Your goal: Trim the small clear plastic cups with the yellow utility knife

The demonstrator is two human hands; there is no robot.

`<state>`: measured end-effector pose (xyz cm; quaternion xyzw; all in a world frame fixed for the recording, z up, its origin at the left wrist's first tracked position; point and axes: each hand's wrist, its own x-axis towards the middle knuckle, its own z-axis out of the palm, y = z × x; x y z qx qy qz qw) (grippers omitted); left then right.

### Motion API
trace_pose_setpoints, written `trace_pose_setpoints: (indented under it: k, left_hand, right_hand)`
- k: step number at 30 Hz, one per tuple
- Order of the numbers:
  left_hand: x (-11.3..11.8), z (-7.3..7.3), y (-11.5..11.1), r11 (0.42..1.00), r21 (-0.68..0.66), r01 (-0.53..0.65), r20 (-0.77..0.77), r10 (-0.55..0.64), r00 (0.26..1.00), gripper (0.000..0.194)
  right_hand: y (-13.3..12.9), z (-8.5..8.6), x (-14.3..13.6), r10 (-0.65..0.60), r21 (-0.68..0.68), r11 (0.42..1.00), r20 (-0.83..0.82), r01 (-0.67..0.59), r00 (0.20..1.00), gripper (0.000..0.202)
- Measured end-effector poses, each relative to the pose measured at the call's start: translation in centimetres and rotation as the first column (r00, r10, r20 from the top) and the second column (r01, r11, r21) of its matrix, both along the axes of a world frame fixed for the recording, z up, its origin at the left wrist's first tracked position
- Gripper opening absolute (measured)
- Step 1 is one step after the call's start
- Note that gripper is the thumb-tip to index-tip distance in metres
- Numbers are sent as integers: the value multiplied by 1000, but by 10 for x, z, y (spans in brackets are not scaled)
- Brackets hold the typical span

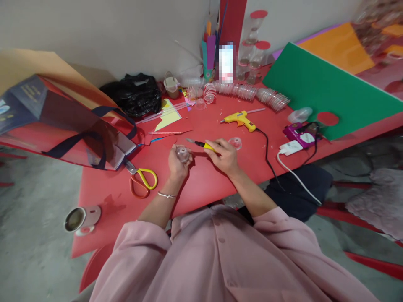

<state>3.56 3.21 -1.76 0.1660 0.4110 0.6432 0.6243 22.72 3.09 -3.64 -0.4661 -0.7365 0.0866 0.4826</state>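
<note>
My left hand point(179, 164) is closed around a clear plastic dome lid point(182, 154), which has a small hole in its top. Gripped in my right hand point(224, 157) is a slim tool point(201, 144) with a yellow handle, a black collar and a thin grey tip; its exact kind is unclear. The tip points left, just above the dome lid and apart from it. Another clear dome lid point(235, 143) lies on the red table point(201, 184) beyond my right hand. Farther back rests a yellow glue gun point(239, 120) with its black cord trailing right.
Scissors point(141, 180) and a mug point(82, 219) are at the left, beside a large paper bag point(63, 121). Stacked clear cups point(241, 91) line the back near a black plastic bag point(135, 94). A green board point(327, 92) and a purple power strip point(299, 133) occupy the right.
</note>
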Motion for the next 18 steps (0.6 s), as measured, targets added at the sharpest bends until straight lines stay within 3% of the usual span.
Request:
trace_pose_setpoints:
  k: [4, 7, 15, 18]
  left_hand:
    - [2, 1, 2, 999, -27, -38, -11, 38, 999, 33]
    - [2, 3, 1, 999, -32, -6, -60, 4, 998, 38]
    - [3, 6, 2, 999, -36, -15, -49, 13, 999, 38]
    - [3, 5, 1, 998, -59, -10, -51, 7, 999, 40]
  right_hand:
    - [-5, 0, -7, 139, 33, 990, 34, -140, 990, 36]
    - [-5, -2, -11, 168, 17, 985, 69, -170, 983, 36]
    - [-4, -2, -10, 132, 17, 991, 109, -135, 985, 36]
    - [-1, -3, -6, 38, -7, 999, 147, -38, 988, 34]
